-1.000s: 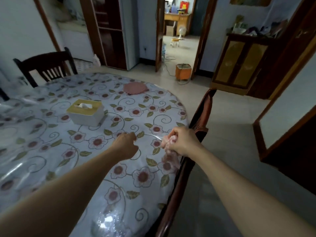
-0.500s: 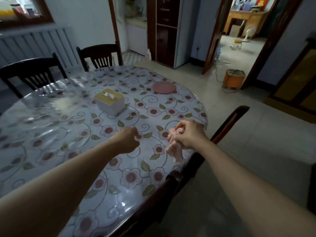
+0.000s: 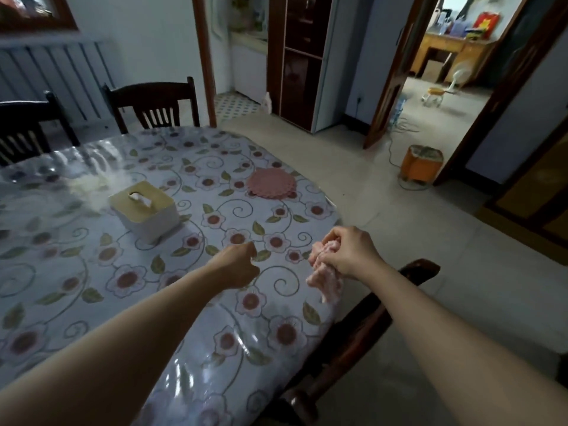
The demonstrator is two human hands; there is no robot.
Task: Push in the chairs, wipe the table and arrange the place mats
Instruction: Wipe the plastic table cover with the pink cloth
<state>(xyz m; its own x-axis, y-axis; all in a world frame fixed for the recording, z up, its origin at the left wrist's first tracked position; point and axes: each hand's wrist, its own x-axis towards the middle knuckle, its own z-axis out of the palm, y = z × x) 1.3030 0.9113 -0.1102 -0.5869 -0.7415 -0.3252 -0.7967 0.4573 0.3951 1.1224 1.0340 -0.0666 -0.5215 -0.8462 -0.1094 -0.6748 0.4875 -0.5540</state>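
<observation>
Pink cloth [image 3: 325, 279] stayed bunched in the right hand's [image 3: 349, 253] clamped grip at the desk's [image 3: 92, 272] right edge, the left hand [image 3: 238, 265] curled shut and empty, as the view swung onto the mat [image 3: 271, 183], so wiping seemed next.

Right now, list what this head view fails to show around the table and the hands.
- Left hand: curled away from the camera, so whether it grips anything is hidden.
- Pink cloth: its upper part is covered by the right hand.
- Near chair: seat and legs hidden under the table edge and the right forearm.
- Far-left chair: cut off by the frame edge.
- Tabletop's far-left part: washed out by glare.
</observation>
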